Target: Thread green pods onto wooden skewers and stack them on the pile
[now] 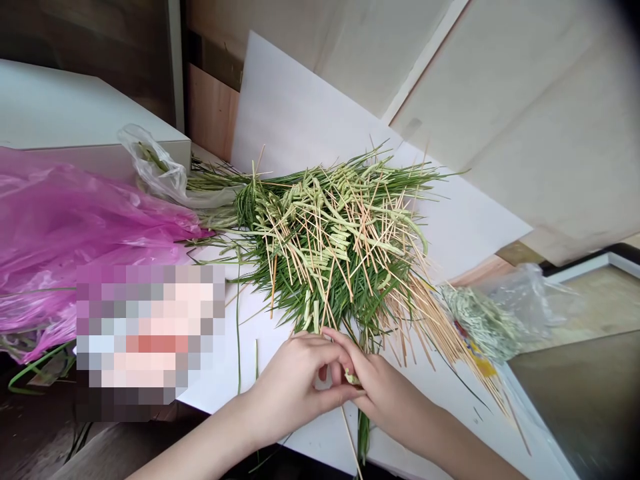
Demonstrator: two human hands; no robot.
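My left hand (300,377) and my right hand (383,390) meet at the table's front edge, fingers closed. Between my left thumb and fingers, against my right hand, shows a bit of pale green stalk (351,378). Dark green leaves (363,437) hang below my right hand. A thin bamboo skewer (351,443) slants down from under my hands; my fingers hide whether they grip it. Just beyond lies a big heap of pale green stalks (337,243) folded on skewers, with long grassy leaves (345,293) beneath.
Loose bamboo skewers (445,327) spread right of the heap, beside a clear plastic bag (530,300). On the left are a pink plastic bag (90,220) and a clear bag (165,173) around more stalks. A white board (310,100) leans behind the white table (200,387). Pixelation covers the lower left.
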